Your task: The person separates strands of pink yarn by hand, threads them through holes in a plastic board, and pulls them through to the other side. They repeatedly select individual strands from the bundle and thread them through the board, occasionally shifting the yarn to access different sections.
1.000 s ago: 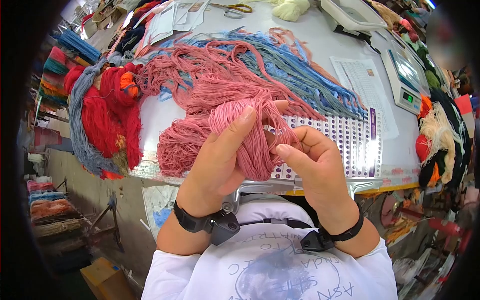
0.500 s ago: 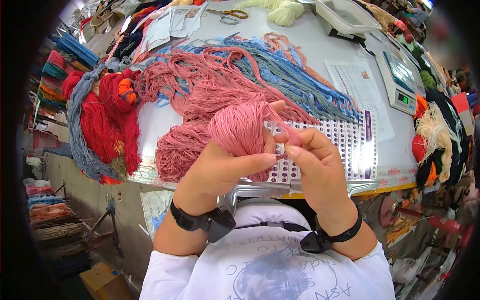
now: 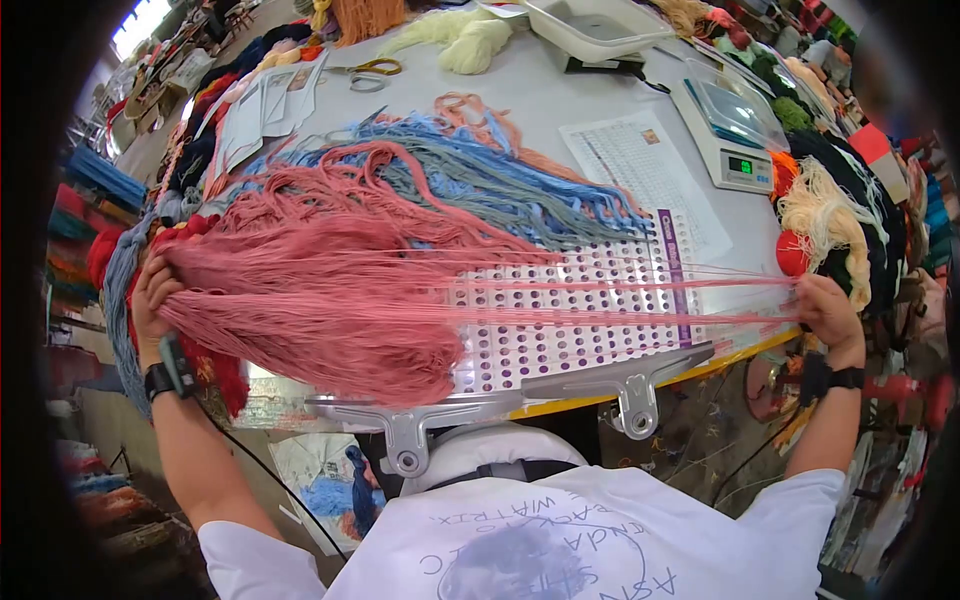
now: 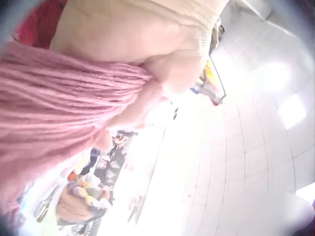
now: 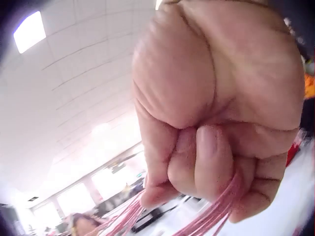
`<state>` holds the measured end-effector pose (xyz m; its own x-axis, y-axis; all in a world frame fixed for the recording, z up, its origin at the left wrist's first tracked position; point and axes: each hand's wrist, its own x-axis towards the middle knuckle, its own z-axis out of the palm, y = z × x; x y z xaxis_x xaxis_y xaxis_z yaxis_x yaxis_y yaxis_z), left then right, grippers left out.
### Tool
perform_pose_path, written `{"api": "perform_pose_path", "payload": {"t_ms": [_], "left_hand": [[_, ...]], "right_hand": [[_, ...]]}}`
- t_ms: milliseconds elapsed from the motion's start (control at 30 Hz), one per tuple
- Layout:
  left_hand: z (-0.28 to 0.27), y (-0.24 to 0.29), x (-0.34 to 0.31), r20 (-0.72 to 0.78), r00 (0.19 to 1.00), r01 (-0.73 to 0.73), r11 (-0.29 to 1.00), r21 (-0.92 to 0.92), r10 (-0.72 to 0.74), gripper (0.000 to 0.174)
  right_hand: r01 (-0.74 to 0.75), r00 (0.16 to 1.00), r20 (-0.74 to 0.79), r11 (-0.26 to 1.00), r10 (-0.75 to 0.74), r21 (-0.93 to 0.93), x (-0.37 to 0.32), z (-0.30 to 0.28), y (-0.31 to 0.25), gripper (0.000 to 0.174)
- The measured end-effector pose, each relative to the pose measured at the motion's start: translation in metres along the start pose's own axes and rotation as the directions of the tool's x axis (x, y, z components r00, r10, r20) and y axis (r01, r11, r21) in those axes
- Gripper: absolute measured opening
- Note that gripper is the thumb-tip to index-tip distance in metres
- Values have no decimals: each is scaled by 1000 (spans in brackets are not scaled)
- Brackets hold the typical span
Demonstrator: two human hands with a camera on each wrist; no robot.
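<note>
A pink skein of yarn is stretched wide across the front of the table. At the far left my left hand grips its thick end, and in the left wrist view the yarn fans out from the curled fingers. My right hand, far out to the right, holds a few thin strands pulled taut. Seen from the right wrist, the fingers fold into the palm around these strands. Under the strands lies a white card with rows of purple-edged holes.
Blue and grey-green yarn and more pink yarn lie behind the skein. Further back are scissors, a printed sheet and a digital scale. Metal clips line the front edge. Cream yarn hangs at the right.
My hands were close together over the bundled skein. They have since spread far apart, left hand to the left and right hand to the right, drawing the yarn out into long strands.
</note>
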<state>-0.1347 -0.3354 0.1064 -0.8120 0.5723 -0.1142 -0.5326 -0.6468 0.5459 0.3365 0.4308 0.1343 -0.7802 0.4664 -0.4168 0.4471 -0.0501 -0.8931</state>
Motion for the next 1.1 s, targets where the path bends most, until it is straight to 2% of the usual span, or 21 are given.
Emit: {"api": "perform_pose_path", "payload": {"t_ms": [33,100,133,167,200,267,300,333,367,400,433,467,500,533,567,600,667,733,900,967,1100], "left_hand": [[-38,36,0,9,1000,4,1000,-4,-4,23],[-101,90,5,-268,925,-244,962,122,269,17],[-87,79,12,-263,928,-241,963,120,265,17],[-51,52,21,-301,886,-349,934,68,353,13],[-29,34,31,-345,834,-452,892,23,432,10],[2,-6,56,-83,959,-281,946,-163,270,9],[50,-56,64,21,981,-187,966,-181,194,15],[101,-108,68,-2,992,-121,978,-169,123,15],[113,-149,79,-84,965,-236,960,149,250,22],[136,-193,83,78,995,67,983,-168,-54,26],[164,-239,80,-34,991,133,991,3,-133,28],[169,-272,87,90,936,334,938,89,-341,44],[196,-308,77,-34,931,360,894,268,-364,39],[192,-334,80,-32,845,527,821,217,-534,37],[197,-360,79,-93,841,525,760,383,-533,36],[192,-382,82,-84,787,588,703,399,-611,36],[191,-410,83,-149,788,595,678,431,-597,30],[193,-424,85,-179,800,574,641,510,-573,24],[196,-440,103,-216,834,511,563,649,-507,15],[198,-447,111,-203,893,360,365,859,-402,15],[210,-446,114,-204,921,270,168,948,-332,16]], "right_hand": [[13,998,-69,992,-5,125,-9,-39,8,12],[151,920,-391,885,38,441,-23,-117,20,12],[175,937,-332,678,108,714,-30,-169,21,13],[328,919,-390,668,-61,668,-32,-270,54,11],[445,860,-506,571,-58,690,-39,-293,45,15],[575,792,-577,564,-201,593,-33,-229,-3,25],[575,790,-582,565,-195,591,-43,-129,-27,25],[486,818,-540,738,-196,468,-15,-68,-71,35],[422,876,-444,743,-187,519,4,-25,-78,36],[293,953,-249,723,-170,625,29,-3,-67,31],[264,940,-327,811,-96,522,40,68,-70,25],[200,977,-146,913,-157,355,54,104,-55,24],[125,992,-34,951,-120,284,64,142,-44,24],[79,995,40,960,-93,268,77,177,-29,26],[65,991,96,968,-91,242,89,201,-10,25],[19,995,92,992,-30,121,94,223,2,23],[18,995,100,999,-23,51,113,246,29,20],[132,991,17,972,-131,-193,111,261,37,16],[197,978,-40,970,-205,-145,113,265,48,15],[168,981,-77,981,-176,-95,114,266,49,15],[227,960,-128,959,-250,-168,116,269,53,13]]}}
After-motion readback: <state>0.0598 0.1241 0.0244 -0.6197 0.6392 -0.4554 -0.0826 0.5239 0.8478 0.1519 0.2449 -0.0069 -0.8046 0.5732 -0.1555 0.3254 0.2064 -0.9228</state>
